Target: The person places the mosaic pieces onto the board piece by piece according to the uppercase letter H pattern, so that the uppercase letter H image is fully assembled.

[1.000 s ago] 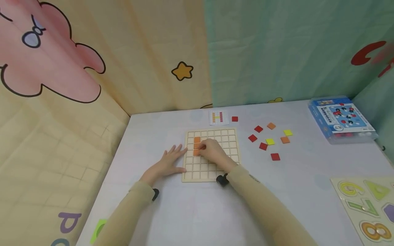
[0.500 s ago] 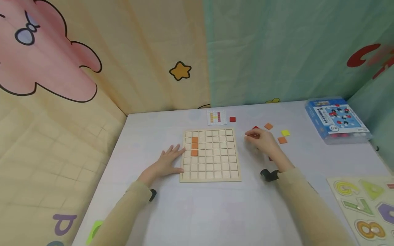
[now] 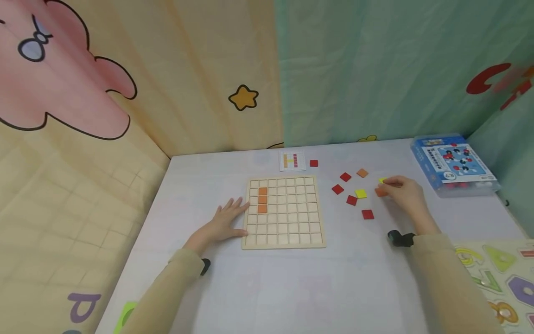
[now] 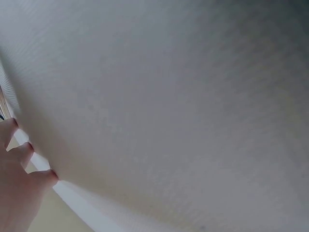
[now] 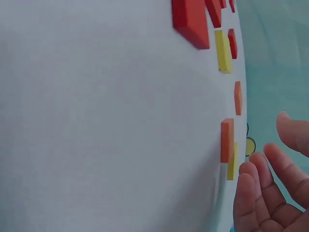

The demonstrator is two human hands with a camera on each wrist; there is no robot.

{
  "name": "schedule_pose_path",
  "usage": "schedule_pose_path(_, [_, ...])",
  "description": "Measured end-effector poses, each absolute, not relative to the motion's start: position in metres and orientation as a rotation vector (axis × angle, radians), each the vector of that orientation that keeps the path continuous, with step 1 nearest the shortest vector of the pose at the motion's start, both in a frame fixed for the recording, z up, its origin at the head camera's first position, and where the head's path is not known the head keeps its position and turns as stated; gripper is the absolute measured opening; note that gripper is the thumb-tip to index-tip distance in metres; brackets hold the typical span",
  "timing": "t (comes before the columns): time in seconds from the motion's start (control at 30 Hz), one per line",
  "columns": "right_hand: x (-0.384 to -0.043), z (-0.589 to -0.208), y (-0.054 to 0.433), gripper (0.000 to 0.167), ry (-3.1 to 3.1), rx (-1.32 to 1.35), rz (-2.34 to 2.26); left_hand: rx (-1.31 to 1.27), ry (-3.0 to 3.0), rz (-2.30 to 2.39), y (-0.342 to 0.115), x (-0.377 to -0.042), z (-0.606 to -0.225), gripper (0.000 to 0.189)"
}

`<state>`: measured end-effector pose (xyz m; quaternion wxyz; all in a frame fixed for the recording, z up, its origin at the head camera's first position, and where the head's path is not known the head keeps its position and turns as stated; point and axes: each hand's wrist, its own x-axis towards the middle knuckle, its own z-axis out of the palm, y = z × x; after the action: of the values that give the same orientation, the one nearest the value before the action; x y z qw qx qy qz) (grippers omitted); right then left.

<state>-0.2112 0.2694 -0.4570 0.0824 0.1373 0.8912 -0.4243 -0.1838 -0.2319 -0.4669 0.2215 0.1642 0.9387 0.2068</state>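
A wooden grid board [image 3: 288,227] lies mid-table with a column of orange tiles [image 3: 262,199] in its left part. Fingers spread, my left hand [image 3: 225,221] rests on the table with thumb and fingertips at the board's left edge. Over on the right, my right hand [image 3: 403,195] hovers beside an orange tile [image 5: 227,140] and a yellow tile [image 5: 232,166]. Its thumb and fingers stand apart with nothing between them in the right wrist view. Nearby lie several red tiles [image 3: 352,200], another yellow tile [image 3: 360,193] and another orange tile [image 3: 362,173].
Behind the board lies a small pattern card [image 3: 292,161] with a red tile [image 3: 314,163] beside it. A blue boxed set [image 3: 454,164] stands at the back right. A puzzle board of numbers and shapes [image 3: 509,264] lies front right. Curtains bound the table behind.
My right hand has left the orange tiles on the grid and swung right, past the red tiles, to the far orange and yellow tiles. My left hand has stayed at the board's edge.
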Motion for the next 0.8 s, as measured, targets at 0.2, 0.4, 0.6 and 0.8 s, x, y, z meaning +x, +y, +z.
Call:
schedule_pose_path(0.2, [-0.212, -0.463, 0.274, 0.059, 2.601, 0.518, -1.256, 0.438, 2.588, 0.571, -0.232, -0.184, -0.466, 0.092])
schedule_pose_path(0.4, [-0.210, -0.466, 0.273, 0.070, 2.624, 0.508, -1.192, 0.459, 2.590, 0.577, -0.234, -0.186, -0.468, 0.092])
schedule_pose_path(0.6, [-0.210, -0.469, 0.267, 0.066, 2.659, 0.512, -1.128, 0.446, 2.588, 0.578, -0.234, -0.184, -0.469, 0.093])
schedule_pose_path(0.8, [-0.211, -0.469, 0.263, 0.057, 2.667, 0.535, -1.078, 0.447, 2.600, 0.566, -0.233, -0.184, -0.471, 0.093])
